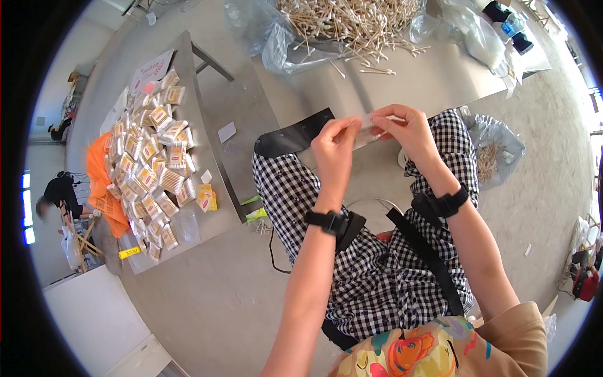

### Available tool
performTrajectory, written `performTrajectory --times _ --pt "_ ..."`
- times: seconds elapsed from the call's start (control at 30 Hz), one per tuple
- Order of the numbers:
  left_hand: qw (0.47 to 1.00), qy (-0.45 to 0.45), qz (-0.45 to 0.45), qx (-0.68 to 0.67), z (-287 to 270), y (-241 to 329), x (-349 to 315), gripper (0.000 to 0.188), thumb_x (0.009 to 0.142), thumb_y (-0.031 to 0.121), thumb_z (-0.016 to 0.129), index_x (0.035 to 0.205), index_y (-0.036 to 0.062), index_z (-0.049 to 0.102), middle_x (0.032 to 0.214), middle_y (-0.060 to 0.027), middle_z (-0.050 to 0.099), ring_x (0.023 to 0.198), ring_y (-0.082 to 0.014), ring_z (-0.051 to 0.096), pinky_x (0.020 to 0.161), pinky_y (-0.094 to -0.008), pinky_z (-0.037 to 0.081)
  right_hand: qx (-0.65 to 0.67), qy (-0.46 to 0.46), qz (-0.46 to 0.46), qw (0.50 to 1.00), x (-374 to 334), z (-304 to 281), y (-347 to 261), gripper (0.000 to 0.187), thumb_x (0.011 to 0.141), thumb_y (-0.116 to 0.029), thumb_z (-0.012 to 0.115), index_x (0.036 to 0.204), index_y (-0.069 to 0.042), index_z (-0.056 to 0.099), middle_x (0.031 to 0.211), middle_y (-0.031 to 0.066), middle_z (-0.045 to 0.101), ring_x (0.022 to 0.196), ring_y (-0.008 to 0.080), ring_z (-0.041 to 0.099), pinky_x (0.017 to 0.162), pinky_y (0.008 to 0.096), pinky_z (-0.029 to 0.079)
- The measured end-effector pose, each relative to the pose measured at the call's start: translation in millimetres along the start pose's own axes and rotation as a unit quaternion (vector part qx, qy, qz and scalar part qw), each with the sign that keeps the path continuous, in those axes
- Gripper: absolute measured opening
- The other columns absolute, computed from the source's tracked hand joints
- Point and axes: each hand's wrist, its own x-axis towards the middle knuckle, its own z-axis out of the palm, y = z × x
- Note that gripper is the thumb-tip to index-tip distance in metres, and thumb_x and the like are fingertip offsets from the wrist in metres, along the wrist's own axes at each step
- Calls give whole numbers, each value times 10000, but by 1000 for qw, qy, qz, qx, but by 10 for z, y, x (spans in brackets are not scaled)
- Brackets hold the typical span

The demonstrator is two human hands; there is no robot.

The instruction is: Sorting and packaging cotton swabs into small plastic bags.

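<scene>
Both hands meet over the near edge of the metal table, above my lap. My left hand [334,147] is closed, thumb and forefinger pinching one side of a small clear plastic bag [367,120]. Closed in a similar pinch, my right hand [407,131] grips the other side. The bag is thin and see-through, and I cannot make out whether anything is inside. Just beyond my hands, a large heap of loose cotton swabs [352,25] lies on crumpled clear plastic sheeting [282,53], with a few strays on the metal.
The metal table [433,78] stands ahead. On a left-hand table, filled cotton swab packs [147,151] are piled beside an orange bag [103,182] and a yellow tube [129,252]. A clear sack [502,144] with swabs hangs at right. Another person [61,195] is far left.
</scene>
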Motion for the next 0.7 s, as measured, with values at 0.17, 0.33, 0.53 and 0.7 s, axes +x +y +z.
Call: performTrajectory --times 0.17,0.33,0.53,0.7 --pt "999 5 -30 -18 -179 698 -383 157 920 82 704 1024 -35 703 889 -17 679 835 -70 617 768 -220 497 13 -83 -12 996 -425 30 -586 154 974 -94 605 1078 20 610 978 52 679 818 121 690 649 237 530" --pt "996 10 87 21 -314 999 -727 105 866 3 719 967 -3 691 913 -30 678 836 -112 637 771 -230 502 -118 -96 -167 974 -689 224 -802 61 908 -28 645 954 -12 608 929 27 641 741 103 661 597 217 481" --pt "955 -17 253 153 -439 1109 -917 208 744 -73 731 915 20 658 955 -86 660 809 -198 645 662 -290 525 -168 -101 -219 956 -1035 346 -966 101 837 63 640 904 -4 603 899 64 610 694 156 642 557 249 488" --pt "953 -45 263 143 -489 1036 -1111 228 687 -75 738 862 37 644 906 -71 660 788 -211 646 638 -298 516 -192 -121 -215 950 -1263 265 -946 101 810 65 647 867 0 594 901 69 619 737 170 599 592 259 463"
